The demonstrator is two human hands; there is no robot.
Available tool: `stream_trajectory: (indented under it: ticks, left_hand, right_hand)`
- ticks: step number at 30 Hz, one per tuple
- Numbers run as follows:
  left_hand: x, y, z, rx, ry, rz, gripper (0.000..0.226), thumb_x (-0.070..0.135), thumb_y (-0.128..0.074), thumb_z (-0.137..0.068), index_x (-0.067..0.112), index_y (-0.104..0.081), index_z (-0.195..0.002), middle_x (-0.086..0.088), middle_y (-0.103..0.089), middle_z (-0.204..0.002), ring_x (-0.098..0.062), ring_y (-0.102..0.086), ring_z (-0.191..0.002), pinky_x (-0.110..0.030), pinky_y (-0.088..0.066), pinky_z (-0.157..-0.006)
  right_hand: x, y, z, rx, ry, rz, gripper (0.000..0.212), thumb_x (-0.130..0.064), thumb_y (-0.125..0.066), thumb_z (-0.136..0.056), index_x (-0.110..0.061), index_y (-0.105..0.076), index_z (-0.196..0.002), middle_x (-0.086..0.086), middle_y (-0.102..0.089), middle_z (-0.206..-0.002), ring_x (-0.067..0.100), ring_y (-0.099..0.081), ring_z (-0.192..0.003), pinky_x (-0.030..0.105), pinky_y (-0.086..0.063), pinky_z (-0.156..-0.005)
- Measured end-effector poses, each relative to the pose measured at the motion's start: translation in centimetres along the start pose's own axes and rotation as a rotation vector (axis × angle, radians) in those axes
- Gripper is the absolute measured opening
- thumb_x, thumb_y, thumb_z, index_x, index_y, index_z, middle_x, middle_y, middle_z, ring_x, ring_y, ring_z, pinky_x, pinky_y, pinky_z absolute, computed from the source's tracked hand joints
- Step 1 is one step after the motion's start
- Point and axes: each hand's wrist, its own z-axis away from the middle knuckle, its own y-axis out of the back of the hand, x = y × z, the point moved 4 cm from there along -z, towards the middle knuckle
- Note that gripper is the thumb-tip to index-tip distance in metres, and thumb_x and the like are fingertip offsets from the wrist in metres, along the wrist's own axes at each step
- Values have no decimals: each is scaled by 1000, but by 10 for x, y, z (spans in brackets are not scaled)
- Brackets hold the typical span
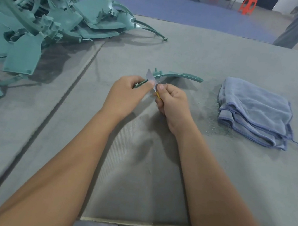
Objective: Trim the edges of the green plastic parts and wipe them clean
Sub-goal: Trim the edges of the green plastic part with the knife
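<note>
A long curved green plastic strip arcs over the grey table, its left end gripped in my left hand. My right hand holds a small knife with a yellow handle, whose pale blade lies against the strip's edge just above my left thumb. Both hands are close together at the middle of the table. The strip's right end points toward a folded blue cloth lying on the right.
A large heap of green plastic parts fills the table's left and far-left side. Fine green shavings lie beside the cloth. The table has a seam running diagonally at left. Orange stools stand on the floor beyond.
</note>
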Motion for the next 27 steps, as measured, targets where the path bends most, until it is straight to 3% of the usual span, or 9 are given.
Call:
stream_trajectory:
  ticks: [7, 12, 17, 22, 27]
  left_hand:
    - [-5, -5, -3, 37, -9, -37, 44, 59, -59, -83, 17, -70, -78, 9, -38, -50, -8, -31, -48, -30, -29, -52]
    - [-3, -3, -2, 43, -53, -54, 25, 48, -57, -93, 31, -69, -77, 17, -44, -41, 0, -37, -40, -13, -27, -43]
    - [-4, -4, -2, 67, -42, -96, 30, 53, -53, -92, 37, -64, -69, 13, -42, -42, -3, -37, -40, -18, -25, -42]
    - [-3, -2, 3, 101, -70, -107, 31, 51, -53, -93, 29, -74, -88, 15, -43, -42, -1, -38, -39, -17, -25, -41]
    - [-3, -2, 4, 74, -47, -149, 44, 52, -50, -95, 14, -70, -84, 9, -35, -41, -9, -31, -39, -29, -24, -48]
  right_hand:
    - [-2, 2, 0, 81, 8, -3, 32, -12, -49, -99, -13, -53, -66, -14, -41, -43, -1, -37, -39, 8, -30, -41]
    - [0, 3, -1, 116, 8, -1, 31, -15, -52, -97, -13, -55, -66, -9, -41, -46, 1, -34, -42, 11, -30, -42]
    - [1, 5, -1, 171, 19, -32, 35, -15, -51, -98, -16, -53, -63, -8, -40, -46, 5, -31, -42, 15, -27, -41]
    - [1, 14, -4, 299, -75, -254, 32, -18, -46, -101, -11, -50, -70, -5, -36, -45, 5, -25, -35, 18, -21, -37]
    - [2, 13, -3, 326, -101, -271, 33, -18, -46, -101, -11, -51, -69, -4, -36, -45, 4, -24, -35, 17, -21, -36]
